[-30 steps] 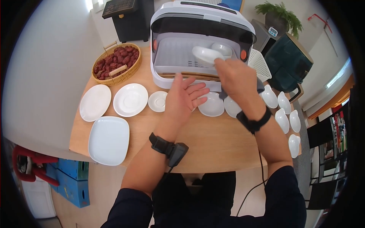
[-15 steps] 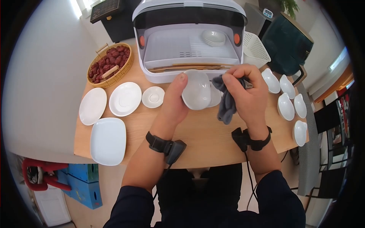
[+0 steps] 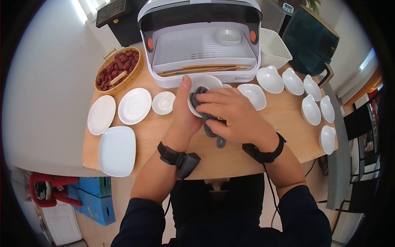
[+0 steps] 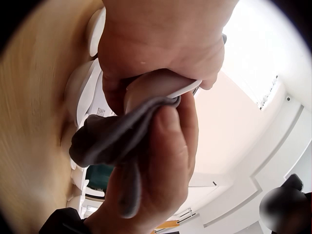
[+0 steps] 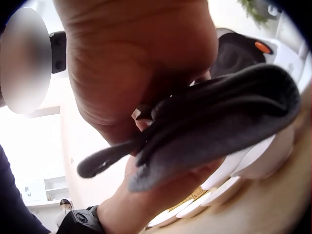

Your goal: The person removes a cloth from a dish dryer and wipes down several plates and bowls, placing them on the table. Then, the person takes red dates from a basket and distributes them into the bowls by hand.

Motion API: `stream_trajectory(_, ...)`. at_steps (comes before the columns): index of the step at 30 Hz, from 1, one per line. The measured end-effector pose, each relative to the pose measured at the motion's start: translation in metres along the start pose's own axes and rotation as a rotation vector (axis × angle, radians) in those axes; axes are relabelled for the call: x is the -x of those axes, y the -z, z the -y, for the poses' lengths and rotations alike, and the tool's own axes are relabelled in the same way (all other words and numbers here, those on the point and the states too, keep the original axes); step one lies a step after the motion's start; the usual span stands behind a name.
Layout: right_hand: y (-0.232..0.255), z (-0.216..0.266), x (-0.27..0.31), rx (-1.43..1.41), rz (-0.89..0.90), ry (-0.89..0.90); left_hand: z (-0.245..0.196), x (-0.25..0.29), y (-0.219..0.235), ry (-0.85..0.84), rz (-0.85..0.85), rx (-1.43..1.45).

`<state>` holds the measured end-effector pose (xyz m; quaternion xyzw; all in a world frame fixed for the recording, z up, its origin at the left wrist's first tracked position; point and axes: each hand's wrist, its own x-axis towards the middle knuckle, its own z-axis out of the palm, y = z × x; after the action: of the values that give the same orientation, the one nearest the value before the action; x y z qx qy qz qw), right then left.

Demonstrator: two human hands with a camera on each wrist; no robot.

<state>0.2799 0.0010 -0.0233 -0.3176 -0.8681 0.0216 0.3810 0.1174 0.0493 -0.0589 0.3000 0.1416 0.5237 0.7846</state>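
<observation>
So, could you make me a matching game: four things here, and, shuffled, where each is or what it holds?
1. dark grey cloth
2. tan wicker basket
3. rounded-square white plate
4. thin brown sticks

A. filled with dark red fruit
B. in the open white plastic box
C. between the right hand and glossy white bowl
D. near the wooden table's left front edge

Pairs: 1-C; 2-A; 3-D; 4-B

**Tiny print, too small to read**

No words or numbers can be read. The white box (image 3: pixel 175 82) has a small label (image 3: pixel 243 77) low on its front, with tiny lines. The little blue gadget (image 3: pixel 288 8) has a screen, too small to tell.
</observation>
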Motion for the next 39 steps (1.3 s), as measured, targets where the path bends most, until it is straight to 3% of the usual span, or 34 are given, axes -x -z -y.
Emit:
stream_trajectory(2, -0.002, -0.004, 0.004, 0.011, 0.020, -0.011, -0.002, -0.004, 0.010, -0.074, 0.059, -0.057)
stream_trajectory(4, -0.001, -0.007, 0.008, 0.025, 0.034, -0.030, -0.002, -0.005, 0.013, -0.062, 0.069, -0.100)
stream_trajectory(6, 0.005, -0.009, 0.010, 0.265, 0.018, -0.046, -0.001, -0.004, 0.010, -0.045, 0.083, -0.142)
stream_trajectory(10, 0.001, -0.010, 0.009, 0.309, -0.069, -0.004, 0.005, -0.003, 0.007, -0.044, 0.052, -0.228)
stream_trajectory(12, -0.004, -0.003, 0.011, -0.012, 0.022, -0.093, 0.006, -0.001, 0.008, -0.047, 0.043, -0.238)
stream_trajectory(13, -0.006, -0.001, 0.010, -0.011, 0.017, -0.098, 0.007, 0.002, 0.005, -0.028, 0.046, -0.190)
stream_trajectory(15, -0.010, 0.002, 0.006, -0.465, -0.135, -0.214, 0.009, 0.001, 0.005, -0.005, 0.059, -0.141)
stream_trajectory(17, -0.014, 0.003, 0.004, -0.408, -0.229, -0.200, 0.010, 0.001, 0.011, 0.051, 0.196, -0.037)
stream_trajectory(19, -0.018, 0.000, 0.003, -0.355, -0.318, -0.183, 0.012, 0.003, 0.008, 0.075, 0.177, -0.030)
stream_trajectory(21, -0.021, -0.007, 0.000, -0.004, -0.438, -0.036, 0.015, 0.005, -0.003, 0.096, 0.155, -0.022)
stream_trajectory(22, -0.019, -0.008, -0.001, -0.004, -0.437, -0.036, 0.016, 0.006, -0.011, 0.056, 0.091, -0.055)
stream_trajectory(24, -0.014, -0.009, 0.000, 0.294, -0.394, -0.052, 0.016, 0.006, -0.011, 0.013, 0.025, -0.087)
stream_trajectory(25, -0.013, -0.008, 0.002, 0.294, -0.394, -0.050, 0.016, 0.005, -0.007, -0.023, 0.053, -0.178)
stream_trajectory(27, -0.011, -0.005, 0.007, 0.312, -0.166, -0.186, 0.015, 0.003, 0.000, -0.060, 0.081, -0.270)
stream_trajectory(28, -0.009, -0.004, 0.008, 0.311, -0.166, -0.185, 0.014, 0.003, 0.003, -0.067, 0.058, -0.288)
stream_trajectory(30, -0.005, -0.001, 0.009, -0.075, 0.081, -0.299, 0.013, 0.003, 0.005, -0.072, 0.035, -0.309)
stream_trajectory(31, -0.002, -0.002, 0.009, -0.076, 0.080, -0.298, 0.013, 0.002, 0.005, -0.073, 0.048, -0.272)
stream_trajectory(33, 0.005, -0.005, 0.007, -0.657, 0.012, -0.499, 0.014, 0.000, 0.004, -0.076, 0.065, -0.236)
stream_trajectory(34, 0.005, -0.004, 0.007, -0.655, 0.011, -0.497, 0.014, 0.000, 0.003, -0.022, 0.072, -0.148)
stream_trajectory(37, 0.004, -0.001, -0.001, -0.513, -0.438, -0.519, 0.014, 0.001, -0.002, 0.012, 0.094, -0.095)
stream_trajectory(39, -0.006, -0.001, -0.003, -0.497, -0.452, -0.452, 0.017, 0.005, -0.013, -0.021, 0.084, -0.170)
